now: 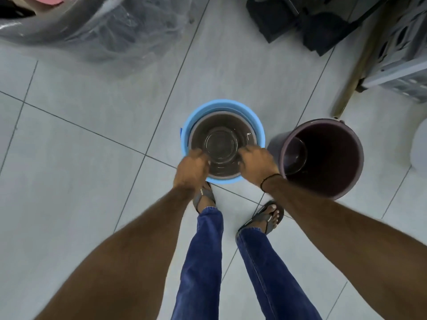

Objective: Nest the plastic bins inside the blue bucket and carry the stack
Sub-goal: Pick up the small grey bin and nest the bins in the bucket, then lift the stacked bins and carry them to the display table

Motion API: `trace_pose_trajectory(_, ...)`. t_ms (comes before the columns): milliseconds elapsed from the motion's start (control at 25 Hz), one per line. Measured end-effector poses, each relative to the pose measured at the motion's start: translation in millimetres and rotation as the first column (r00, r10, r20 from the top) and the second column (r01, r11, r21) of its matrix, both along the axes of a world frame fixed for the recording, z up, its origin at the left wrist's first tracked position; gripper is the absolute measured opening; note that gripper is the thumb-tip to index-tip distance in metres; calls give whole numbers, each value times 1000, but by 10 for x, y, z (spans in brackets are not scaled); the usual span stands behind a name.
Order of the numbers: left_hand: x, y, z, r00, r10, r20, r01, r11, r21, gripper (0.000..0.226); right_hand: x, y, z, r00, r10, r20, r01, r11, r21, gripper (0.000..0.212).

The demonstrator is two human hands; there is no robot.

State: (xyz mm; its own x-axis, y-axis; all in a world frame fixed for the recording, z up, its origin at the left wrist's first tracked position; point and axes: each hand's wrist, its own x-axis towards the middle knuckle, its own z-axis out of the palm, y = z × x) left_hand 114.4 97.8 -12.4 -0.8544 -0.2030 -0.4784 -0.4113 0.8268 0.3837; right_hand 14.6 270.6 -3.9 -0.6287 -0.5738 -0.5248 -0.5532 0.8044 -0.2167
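Note:
A blue bucket (196, 114) stands on the tiled floor in front of my feet. A grey-brown plastic bin (221, 139) sits nested inside it, its rim just within the blue rim. My left hand (190, 168) grips the near left rim of that bin, fingers curled over the edge. My right hand (258, 163) grips the near right rim the same way. A second, dark purple bin (323, 158) stands on the floor just right of the blue bucket, touching my right wrist area.
Clear plastic sheeting over dark goods (104, 26) lies at the far left. Black items (300, 21) sit at the far middle. A slanted wooden pole (355, 72) and a grey perforated crate (402, 65) stand at the far right. A white object (419, 144) shows at the right edge.

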Motion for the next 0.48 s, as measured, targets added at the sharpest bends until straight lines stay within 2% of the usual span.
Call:
trace_pose_trajectory(40, -60, -110, 36, 981, 176, -82, -177, 984, -5, 25, -117, -10, -4, 988, -149, -52, 147, 989, -28, 28)
trace_pose_trajectory(80, -132, -238, 32, 934, 344, -95, -346, 938, 1, 38, -245, -10, -16, 953, -292, -86, 289, 956, -38, 32)
trace_pose_trajectory(120, -241, -380, -2, 867, 497, -27, -496, 868, 36, 52, -379, -8, -43, 901, -426, -79, 426, 904, -22, 36)
trace_pose_trajectory(200, -472, -681, -189, 683, 685, 256, -731, 641, 235, 63, -606, -10, -162, 779, -627, 27, 623, 778, 88, 40)
trace_pose_trajectory(240, -545, -793, -277, 621, 667, 412, -784, 535, 315, 56, -678, -6, -232, 729, -679, 86, 664, 732, 151, 41)
trace_pose_trajectory(280, -593, -875, -335, 627, 601, 495, -777, 524, 348, 46, -724, -3, -281, 692, -710, 128, 687, 703, 185, 40)
trace_pose_trajectory(400, -647, -955, -383, 781, 462, 420, -592, 761, 264, 31, -763, 23, -348, 656, -742, 139, 729, 670, 139, 30)
trace_pose_trajectory(480, -664, -938, -291, 821, 410, 397, -516, 830, 210, 31, -742, 40, -288, 672, -727, 142, 717, 686, 121, 24)
